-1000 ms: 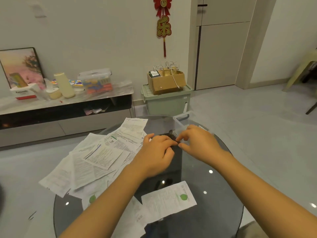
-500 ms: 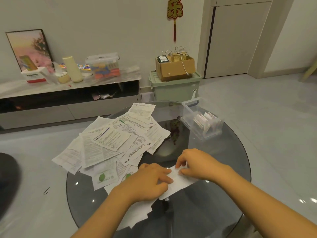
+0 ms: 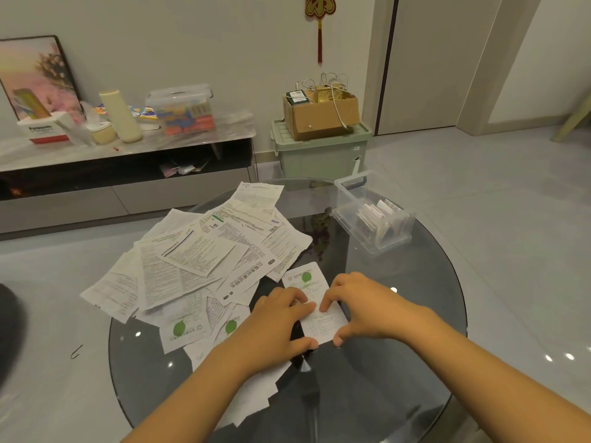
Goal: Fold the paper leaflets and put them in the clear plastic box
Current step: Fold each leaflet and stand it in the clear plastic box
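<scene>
Now, leaflet in hand: a small white sheet with a green leaf mark (image 3: pixel 315 306) lay flat on the glass table (image 3: pixel 415 314), close to the person, just right of the loose pile.
Left hand: the left hand (image 3: pixel 275 324) rested on the sheet's left edge, fingers curled over it and thumb tucked at the near corner, pinching the paper.
Right hand: the right hand (image 3: pixel 361 306) held the right edge, forefinger pressing down mid-sheet and thumb at the near corner.
What had changed: a second before, both hands were up at the clear plastic box (image 3: pixel 372 219); half a second before, they had come down onto this sheet, which then lay crosswise. It had since been turned lengthwise, away from the person.
What that meant: by my reckoning one folded leaflet had just gone in, and a fresh one was being squared up for its first crease.
Box: it stood at the table's far right, well apart from the hands, folded papers upright inside.
Pile: many unfolded leaflets (image 3: pixel 204 257) sprawled over the table's left half, so plenty of work remained.
</scene>
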The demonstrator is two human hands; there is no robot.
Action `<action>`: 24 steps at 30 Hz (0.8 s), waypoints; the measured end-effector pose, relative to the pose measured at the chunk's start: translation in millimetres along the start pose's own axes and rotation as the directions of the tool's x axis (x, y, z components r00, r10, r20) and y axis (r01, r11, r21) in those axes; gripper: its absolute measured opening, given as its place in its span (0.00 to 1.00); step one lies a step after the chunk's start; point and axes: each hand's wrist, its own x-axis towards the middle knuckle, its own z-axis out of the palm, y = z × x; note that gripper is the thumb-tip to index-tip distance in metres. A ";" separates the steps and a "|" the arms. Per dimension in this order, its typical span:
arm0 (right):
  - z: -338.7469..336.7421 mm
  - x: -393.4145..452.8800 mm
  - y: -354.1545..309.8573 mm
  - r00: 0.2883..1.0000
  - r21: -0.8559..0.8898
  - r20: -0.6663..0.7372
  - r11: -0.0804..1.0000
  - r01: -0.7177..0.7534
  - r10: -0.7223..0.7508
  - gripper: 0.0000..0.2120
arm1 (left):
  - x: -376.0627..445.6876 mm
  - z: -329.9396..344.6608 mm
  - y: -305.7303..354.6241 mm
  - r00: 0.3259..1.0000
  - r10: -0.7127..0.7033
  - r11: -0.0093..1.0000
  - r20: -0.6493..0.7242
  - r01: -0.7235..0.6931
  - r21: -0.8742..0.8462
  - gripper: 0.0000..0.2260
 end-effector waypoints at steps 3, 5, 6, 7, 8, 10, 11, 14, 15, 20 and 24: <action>2.0 0.7 -0.2 1.000 0.022 -0.025 1.000 0.011 -0.010 0.23 | 1.6 2.3 -2.3 1.000 0.005 1.000 -0.024 -0.005 -0.013 0.27; 2.2 1.5 -1.0 0.999 0.041 -0.050 0.999 0.009 -0.007 0.18 | 0.5 1.5 -2.0 0.999 0.016 1.000 -0.028 -0.017 -0.025 0.27; 2.4 2.1 -1.3 0.998 0.048 -0.062 0.999 0.009 -0.006 0.16 | -0.5 0.3 -1.3 0.999 0.021 0.999 -0.025 -0.022 -0.040 0.27; 3.1 3.4 -1.5 0.997 0.054 -0.072 0.998 0.008 -0.004 0.14 | -1.3 -0.9 -0.6 0.999 0.025 0.998 -0.021 -0.026 -0.058 0.28; 4.2 5.3 -2.1 0.997 0.061 -0.082 0.998 0.008 -0.003 0.12 | -1.9 -2.0 -0.5 0.999 0.029 0.997 -0.020 -0.030 -0.073 0.29; 6.4 8.9 -2.7 0.994 0.075 -0.108 0.997 0.009 0.000 0.09 | -2.5 -3.8 0.0 0.999 0.043 0.996 -0.023 -0.045 -0.082 0.30; 7.5 11.1 -2.9 0.992 0.078 -0.125 0.997 0.011 -0.001 0.07 | -2.3 -3.9 -0.3 0.998 0.049 0.995 -0.026 -0.051 -0.082 0.30; 10.0 15.6 -2.5 0.990 0.078 -0.144 0.997 0.017 -0.006 0.07 | -2.6 -3.7 -0.9 0.998 0.058 0.995 -0.030 -0.061 -0.084 0.30; 10.7 15.8 -2.1 0.990 0.077 -0.139 0.997 0.018 -0.007 0.07 | -2.8 -3.5 -0.4 0.998 0.060 0.994 -0.029 -0.062 -0.087 0.30; 7.2 16.8 1.4 0.992 0.245 -0.112 0.969 -0.025 0.053 0.10 | -3.7 -8.1 1.2 0.996 0.064 0.993 -0.058 -0.070 -0.093 0.30; 4.4 14.8 -1.5 0.991 0.359 -0.111 0.933 -0.024 0.068 0.06 | -5.6 -11.1 1.4 0.994 0.031 0.987 -0.109 -0.048 -0.151 0.27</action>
